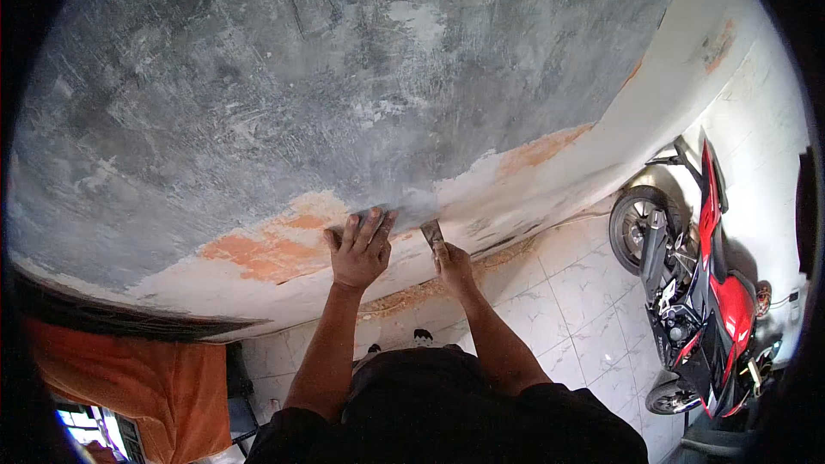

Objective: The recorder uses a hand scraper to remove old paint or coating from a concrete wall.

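My left hand [361, 247] lies flat against the wall [284, 94], fingers spread, at the line where grey plaster meets peeling white and orange paint. My right hand [453, 265] is closed around the handle of a metal scraper [430, 232], whose blade presses on the wall just right of the left hand. Fresh grey plaster [404, 202] is smeared above the blade. Both forearms come up from the lower edge.
A red and black motorcycle [700, 292] stands on the white tiled floor [567, 301] to the right. An orange cloth [129, 382] hangs at the lower left. Crumbs of scraped material lie along the foot of the wall [412, 296].
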